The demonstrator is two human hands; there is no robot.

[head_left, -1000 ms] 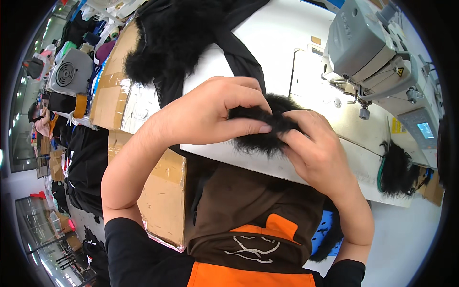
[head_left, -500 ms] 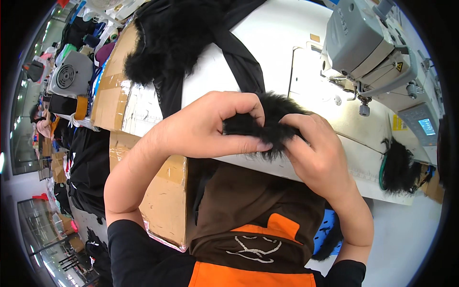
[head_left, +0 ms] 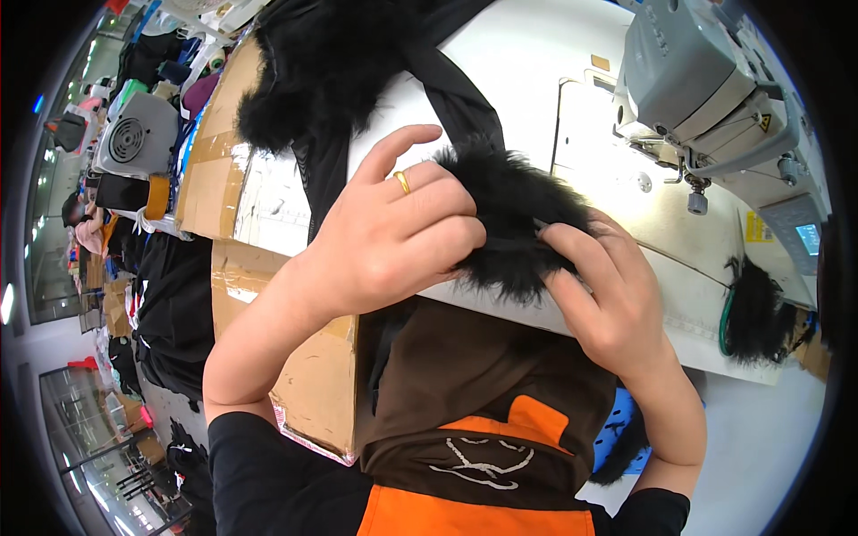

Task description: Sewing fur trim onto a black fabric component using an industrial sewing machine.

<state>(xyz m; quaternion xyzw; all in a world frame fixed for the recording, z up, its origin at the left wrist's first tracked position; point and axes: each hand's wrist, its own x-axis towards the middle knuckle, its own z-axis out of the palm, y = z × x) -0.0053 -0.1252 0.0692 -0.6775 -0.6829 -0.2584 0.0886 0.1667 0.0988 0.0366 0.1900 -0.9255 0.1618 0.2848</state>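
Note:
A piece of black fur trim (head_left: 514,210) is stretched between my two hands over the white sewing table. My left hand (head_left: 402,223), with a gold ring, has its index finger lifted and bent. Its other fingers curl closed at the fur's left end, and the thumb is hidden. At the right end, my right hand (head_left: 603,290) pinches the fur between thumb and fingers. A black fabric strip (head_left: 460,103) runs from behind the fur up to a larger black furry garment (head_left: 326,67) at the far left of the table.
A grey-white sewing machine (head_left: 684,80) stands at the right, with its needle and presser area above the table (head_left: 393,134). Black fur (head_left: 755,313) hangs at the right edge. A taped cardboard box (head_left: 313,384) stands at the left, and a blue perforated container (head_left: 617,429) sits below.
My left hand has turned over, raising its index finger and showing its back, where it had pinched the fur. The fur is now spread wider. My right hand keeps its pinch.

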